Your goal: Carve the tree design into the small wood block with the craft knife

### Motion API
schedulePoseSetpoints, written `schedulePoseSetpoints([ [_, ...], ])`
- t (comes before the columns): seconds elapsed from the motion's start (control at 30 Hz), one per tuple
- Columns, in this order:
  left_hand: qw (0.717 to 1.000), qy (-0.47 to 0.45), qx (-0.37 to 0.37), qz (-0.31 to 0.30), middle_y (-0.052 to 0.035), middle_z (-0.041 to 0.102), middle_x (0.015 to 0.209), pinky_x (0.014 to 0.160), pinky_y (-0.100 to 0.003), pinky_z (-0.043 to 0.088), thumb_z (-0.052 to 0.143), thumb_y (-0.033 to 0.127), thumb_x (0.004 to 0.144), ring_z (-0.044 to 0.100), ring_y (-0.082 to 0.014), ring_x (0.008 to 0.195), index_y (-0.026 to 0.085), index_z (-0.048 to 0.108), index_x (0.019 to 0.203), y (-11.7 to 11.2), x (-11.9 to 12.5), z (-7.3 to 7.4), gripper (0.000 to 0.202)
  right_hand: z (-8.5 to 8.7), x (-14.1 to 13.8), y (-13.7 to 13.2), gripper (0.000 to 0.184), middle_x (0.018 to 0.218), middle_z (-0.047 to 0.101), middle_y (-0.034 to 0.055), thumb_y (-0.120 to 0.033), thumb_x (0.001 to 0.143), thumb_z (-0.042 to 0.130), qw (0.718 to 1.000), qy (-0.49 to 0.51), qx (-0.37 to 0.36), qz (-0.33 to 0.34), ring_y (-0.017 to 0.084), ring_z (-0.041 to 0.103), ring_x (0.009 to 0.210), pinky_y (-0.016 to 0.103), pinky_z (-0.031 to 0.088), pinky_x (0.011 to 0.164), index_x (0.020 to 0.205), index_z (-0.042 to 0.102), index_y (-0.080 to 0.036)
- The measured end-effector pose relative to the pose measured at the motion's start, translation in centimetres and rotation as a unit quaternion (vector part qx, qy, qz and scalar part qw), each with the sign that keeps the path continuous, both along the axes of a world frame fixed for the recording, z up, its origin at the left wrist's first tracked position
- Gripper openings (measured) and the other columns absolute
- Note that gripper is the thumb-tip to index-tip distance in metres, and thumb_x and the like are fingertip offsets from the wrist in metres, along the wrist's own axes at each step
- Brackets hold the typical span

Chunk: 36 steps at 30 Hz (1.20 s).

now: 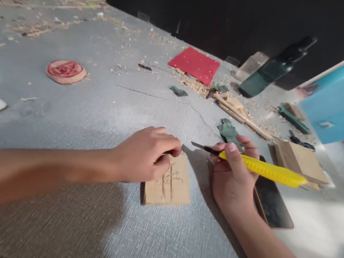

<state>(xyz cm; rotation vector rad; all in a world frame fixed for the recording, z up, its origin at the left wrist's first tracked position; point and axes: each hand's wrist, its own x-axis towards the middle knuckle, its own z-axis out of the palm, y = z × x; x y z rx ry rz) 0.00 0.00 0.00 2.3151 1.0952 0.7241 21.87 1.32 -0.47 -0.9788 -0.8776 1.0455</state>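
A small square wooden block (pixel 182 194) with rough carved lines on its top face lies on the grey table. Over its far left part rests my left hand (pixel 149 154), fingers curled and closed on the block; what lies beneath the fingers is hidden. To the right of the block, my right hand (pixel 233 183) grips a yellow utility knife (pixel 270 171) just above the table. Its thin blade (pixel 198 145) points left toward the block, apart from it. Beyond the right hand lies a crumpled piece of dark green sandpaper (pixel 228 131).
Right of my right hand are a dark phone (pixel 273 203) and a thicker wooden block (pixel 301 161). Farther back lie wooden sticks (pixel 246 117), a red sheet (pixel 196 64) and a tilted dark bottle (pixel 272 71). A round wooden piece with red markings (pixel 65 71) lies at left, among shavings.
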Motion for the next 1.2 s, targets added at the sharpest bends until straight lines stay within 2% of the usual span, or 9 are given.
schedulePoseSetpoints([
  [0.1, 1.000, -0.008, -0.009, 0.016, -0.0002, 0.065, 0.101, 0.086, -0.032, 0.041, 0.053, 0.010, 0.091, 0.056, -0.0167, 0.097, 0.019, 0.059, 0.099, 0.2, 0.0, -0.1, 0.013, 0.2, 0.0, -0.1, 0.042, 0.060, 0.059, -0.0078, -0.024, 0.074, 0.086, 1.000, 0.007, -0.017, -0.020, 0.012, 0.057, 0.055, 0.017, 0.040, 0.044, 0.105, 0.058, -0.027],
  [0.2, 0.999, -0.013, -0.032, 0.029, 0.0005, 0.063, 0.102, 0.083, -0.031, 0.041, 0.056, 0.013, 0.094, 0.056, -0.0151, 0.096, 0.019, 0.059, 0.099, 0.4, 0.0, -0.2, 0.009, 0.5, 0.1, -0.5, 0.038, 0.053, 0.055, -0.0084, -0.029, 0.079, 0.083, 1.000, -0.009, -0.028, 0.008, 0.011, 0.046, 0.044, 0.018, 0.028, 0.036, 0.107, 0.057, -0.027],
  [0.27, 0.999, -0.005, -0.039, 0.026, 0.0019, 0.064, 0.098, 0.083, -0.031, 0.040, 0.057, 0.014, 0.095, 0.055, -0.0146, 0.095, 0.019, 0.060, 0.097, 0.5, 0.1, -0.2, 0.006, 0.6, 0.1, -0.8, 0.035, 0.052, 0.057, -0.0064, -0.034, 0.081, 0.082, 0.999, -0.023, -0.037, 0.033, 0.011, 0.045, 0.043, 0.018, 0.024, 0.033, 0.105, 0.058, -0.026],
  [0.47, 0.999, -0.002, -0.043, 0.017, 0.0035, 0.065, 0.095, 0.084, -0.031, 0.040, 0.055, 0.013, 0.096, 0.056, -0.0137, 0.093, 0.020, 0.060, 0.097, 0.6, 0.1, -0.3, 0.009, 0.7, -0.2, -1.4, 0.025, 0.061, 0.065, 0.0005, -0.040, 0.081, 0.083, 0.991, -0.066, -0.068, 0.096, 0.013, 0.054, 0.050, 0.019, 0.036, 0.034, 0.089, 0.064, -0.025],
  [0.63, 0.999, -0.003, -0.034, 0.014, 0.0032, 0.066, 0.094, 0.083, -0.030, 0.040, 0.055, 0.013, 0.096, 0.056, -0.0140, 0.092, 0.020, 0.060, 0.096, 0.6, 0.0, -0.3, 0.009, 0.5, -0.3, -1.3, 0.024, 0.059, 0.063, 0.0015, -0.040, 0.081, 0.083, 0.989, -0.080, -0.073, 0.101, 0.013, 0.053, 0.048, 0.021, 0.034, 0.031, 0.078, 0.066, -0.024],
  [1.0, 0.999, -0.001, -0.030, 0.018, 0.0027, 0.066, 0.092, 0.081, -0.031, 0.041, 0.056, 0.015, 0.095, 0.057, -0.0144, 0.089, 0.020, 0.062, 0.095, 0.7, 0.0, -0.4, 0.007, 0.4, -0.4, -1.3, 0.025, 0.060, 0.062, 0.0012, -0.044, 0.082, 0.082, 0.990, -0.088, -0.064, 0.094, 0.015, 0.052, 0.048, 0.024, 0.033, 0.031, 0.079, 0.066, -0.025],
  [1.2, 0.999, 0.010, -0.030, 0.018, 0.0014, 0.067, 0.092, 0.081, -0.032, 0.041, 0.055, 0.017, 0.096, 0.058, -0.0159, 0.089, 0.021, 0.062, 0.095, 0.6, 0.0, -0.4, 0.008, 0.4, -0.3, -1.5, 0.032, 0.061, 0.064, 0.0003, -0.048, 0.078, 0.086, 0.984, -0.091, -0.045, 0.143, 0.014, 0.053, 0.050, 0.022, 0.036, 0.034, 0.086, 0.067, -0.024],
])
